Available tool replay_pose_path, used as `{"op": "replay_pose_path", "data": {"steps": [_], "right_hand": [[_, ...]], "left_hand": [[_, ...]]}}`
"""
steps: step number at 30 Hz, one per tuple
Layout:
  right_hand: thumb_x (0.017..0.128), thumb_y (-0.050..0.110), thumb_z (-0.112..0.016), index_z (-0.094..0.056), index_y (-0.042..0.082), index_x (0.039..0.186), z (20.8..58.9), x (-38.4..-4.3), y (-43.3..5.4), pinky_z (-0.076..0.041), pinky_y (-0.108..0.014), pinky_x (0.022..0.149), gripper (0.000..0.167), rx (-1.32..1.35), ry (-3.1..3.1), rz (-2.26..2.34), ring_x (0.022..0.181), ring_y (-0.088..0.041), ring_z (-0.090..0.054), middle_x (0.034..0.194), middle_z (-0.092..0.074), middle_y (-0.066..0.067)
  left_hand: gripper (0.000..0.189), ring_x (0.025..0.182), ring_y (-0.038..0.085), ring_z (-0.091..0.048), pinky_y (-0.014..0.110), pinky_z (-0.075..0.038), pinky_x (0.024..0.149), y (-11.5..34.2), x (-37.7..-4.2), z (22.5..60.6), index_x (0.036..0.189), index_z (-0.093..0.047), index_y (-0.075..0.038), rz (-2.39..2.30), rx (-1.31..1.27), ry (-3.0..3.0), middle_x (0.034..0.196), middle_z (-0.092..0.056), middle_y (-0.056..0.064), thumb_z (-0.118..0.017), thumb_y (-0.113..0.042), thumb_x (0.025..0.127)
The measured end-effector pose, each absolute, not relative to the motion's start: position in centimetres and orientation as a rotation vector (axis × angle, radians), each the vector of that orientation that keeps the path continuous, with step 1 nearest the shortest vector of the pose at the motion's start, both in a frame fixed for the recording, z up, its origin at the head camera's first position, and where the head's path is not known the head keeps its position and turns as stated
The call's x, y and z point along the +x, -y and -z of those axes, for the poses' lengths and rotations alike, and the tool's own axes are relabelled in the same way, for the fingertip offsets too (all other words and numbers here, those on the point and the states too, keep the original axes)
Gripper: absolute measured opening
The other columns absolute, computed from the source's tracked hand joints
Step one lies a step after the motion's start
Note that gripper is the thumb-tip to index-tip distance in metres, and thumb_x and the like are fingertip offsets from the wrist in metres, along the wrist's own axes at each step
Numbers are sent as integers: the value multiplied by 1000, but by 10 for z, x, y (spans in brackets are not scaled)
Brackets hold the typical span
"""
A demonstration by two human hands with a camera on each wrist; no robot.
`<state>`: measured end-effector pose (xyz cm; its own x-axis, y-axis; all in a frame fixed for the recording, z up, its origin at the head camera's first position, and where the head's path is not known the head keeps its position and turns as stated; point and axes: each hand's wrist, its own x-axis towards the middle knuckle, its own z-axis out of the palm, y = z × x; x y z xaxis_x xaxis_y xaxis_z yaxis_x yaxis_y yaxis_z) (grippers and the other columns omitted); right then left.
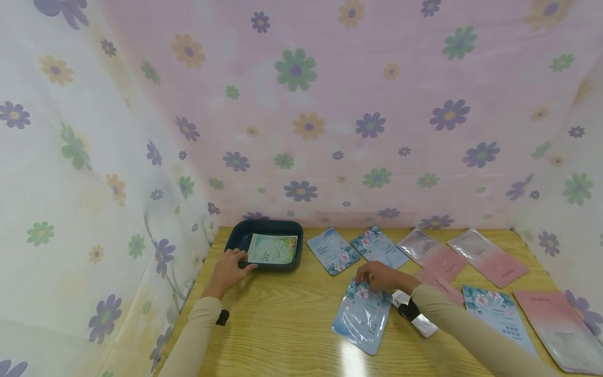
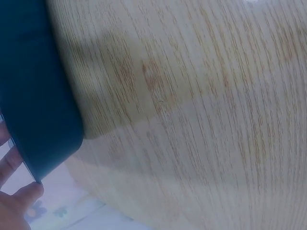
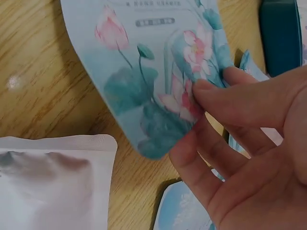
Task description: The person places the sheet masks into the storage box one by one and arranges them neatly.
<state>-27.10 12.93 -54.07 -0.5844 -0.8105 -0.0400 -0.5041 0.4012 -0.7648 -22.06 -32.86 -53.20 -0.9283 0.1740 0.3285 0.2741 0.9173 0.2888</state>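
My right hand pinches the edge of a blue sheet mask packet printed with pink lotus flowers, thumb on its face and fingers behind. Up close in the right wrist view, the packet tilts over the table. At the far left, my left hand grips the near left corner of a dark teal tray. Its thumb and fingers lie along the rim in the left wrist view. Inside the tray lies a pale green packet with a leafy print.
Two blue floral packets lie right of the tray. Several pink-and-silver packets spread across the right side, with another blue one among them. A silver packet lies partly under my right wrist. Flowered curtains border the wooden table.
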Motion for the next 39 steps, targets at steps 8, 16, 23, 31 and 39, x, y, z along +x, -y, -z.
{"op": "replay_pose_path", "data": {"steps": [8, 16, 23, 31, 39], "right_hand": [[78, -20, -42, -69, 0, 105, 540, -261, -139, -37, -29, 42, 43, -803, -2091, 1151, 52, -14, -49, 110, -63, -16], [75, -17, -53, -70, -2, 104, 541, -253, -144, -46, -40, 44, 36, -736, -2067, 1212, 53, -20, -57, 105, -64, -18], [77, -15, -54, -66, -8, 106, 542, -248, -148, -42, -37, 43, 33, -708, -2012, 1331, 49, -16, -45, 95, -62, -23], [69, -19, -51, -68, -7, 103, 553, -243, -140, -44, -32, 41, 40, -647, -2260, 1321, 44, -14, -46, 93, -64, -20], [73, -17, -49, -69, -1, 104, 551, -238, -134, -34, -25, 39, 41, -568, -2333, 1354, 42, -12, -37, 109, -63, -19]], "left_hand": [[30, 67, 16, -37, 35, -37, 62, 328, -220, 532, 75, -57, -15, 506, -349, 2756, 73, -45, -5, -79, -35, 76], [31, 68, 17, -38, 36, -37, 63, 329, -221, 532, 76, -59, -13, 495, -330, 2781, 74, -48, -3, -79, -36, 76], [31, 69, 17, -40, 37, -39, 63, 328, -220, 530, 78, -60, -12, 504, -313, 2800, 75, -49, -3, -79, -36, 77], [31, 69, 17, -39, 36, -38, 62, 328, -220, 532, 78, -60, -12, 494, -294, 2812, 75, -49, -2, -78, -37, 77], [29, 69, 17, -41, 37, -40, 64, 329, -222, 534, 80, -61, -13, 484, -313, 2802, 76, -51, -3, -77, -38, 78]]}}
